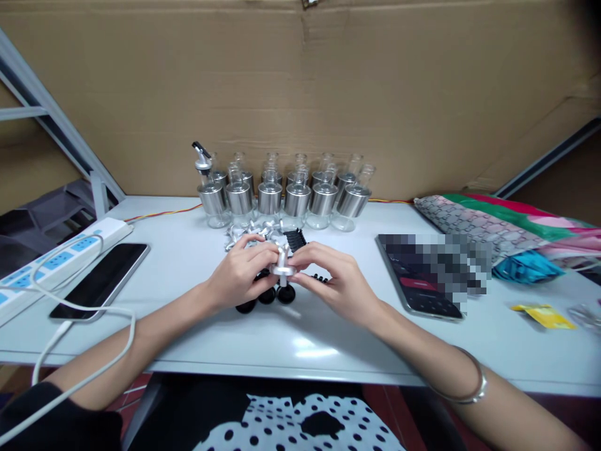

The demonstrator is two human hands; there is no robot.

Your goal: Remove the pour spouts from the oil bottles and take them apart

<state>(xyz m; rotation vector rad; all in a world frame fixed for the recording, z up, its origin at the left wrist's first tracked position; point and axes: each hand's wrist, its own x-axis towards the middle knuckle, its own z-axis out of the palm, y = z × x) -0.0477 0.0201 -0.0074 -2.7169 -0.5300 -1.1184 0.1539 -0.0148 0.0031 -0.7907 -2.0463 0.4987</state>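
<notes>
Between my two hands is a silver metal spout piece [282, 269], upright with a wide round flange. My left hand [244, 269] pinches it from the left, and my right hand [331, 275] holds it from the right with thumb and fingers. Just below lie several black round caps [285, 294], partly covered by my left hand. Behind my hands are a pile of silver spout parts [235, 235] and a bundle of black pieces [295, 239]. Some tiny black parts [320, 278] show beside my right fingers.
Glass bottles with metal sleeves [270, 199] stand in rows at the back; the front-left one wears a pourer [203, 164]. At left are a power strip [61, 260], a phone [101, 282] and a white cable. A larger device [408, 282], bags [498, 228] and a yellow packet [544, 316] lie right.
</notes>
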